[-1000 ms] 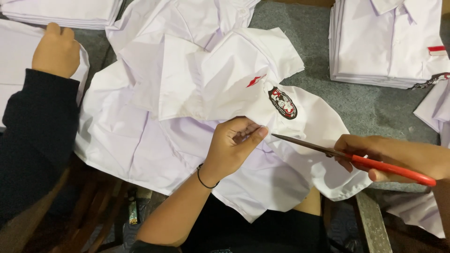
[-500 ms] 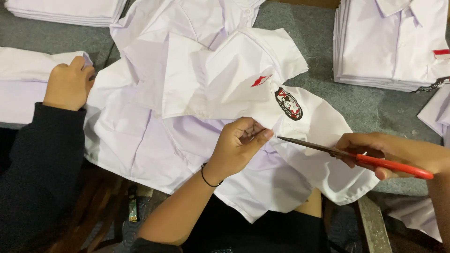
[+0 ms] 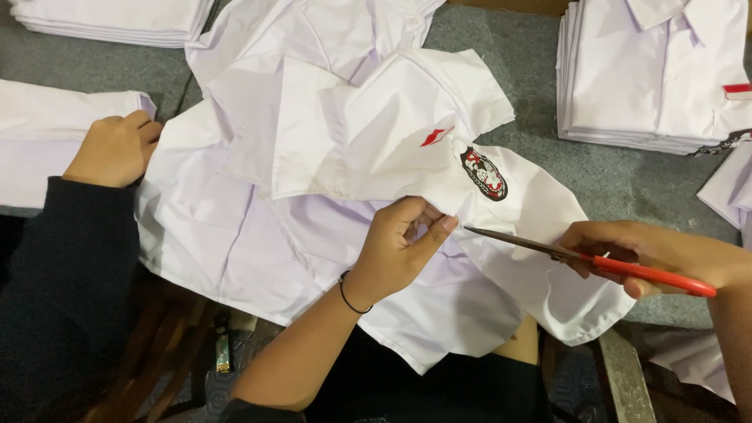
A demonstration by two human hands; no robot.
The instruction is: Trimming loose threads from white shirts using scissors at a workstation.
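Observation:
A white shirt (image 3: 258, 204) with a red, black and white badge (image 3: 484, 174) and a small red tag (image 3: 435, 137) lies spread on the grey table. My left hand (image 3: 399, 251) pinches the shirt's fabric just below the folded pocket part. My right hand (image 3: 642, 254) holds red-handled scissors (image 3: 603, 262), with the blades pointing left and the tip close to my left fingertips. Whether a thread is between the blades I cannot tell.
Another person's hand (image 3: 116, 149) in a dark sleeve rests on a folded white shirt (image 3: 47, 141) at the left. Stacks of folded white shirts stand at the top right (image 3: 650, 78) and the top left (image 3: 110, 17). The grey table surface (image 3: 619, 184) shows between them.
The other person's hand has slid down and right along the left shirt. My left hand and the scissors have stayed nearly in place, the tip a little closer to my fingers.

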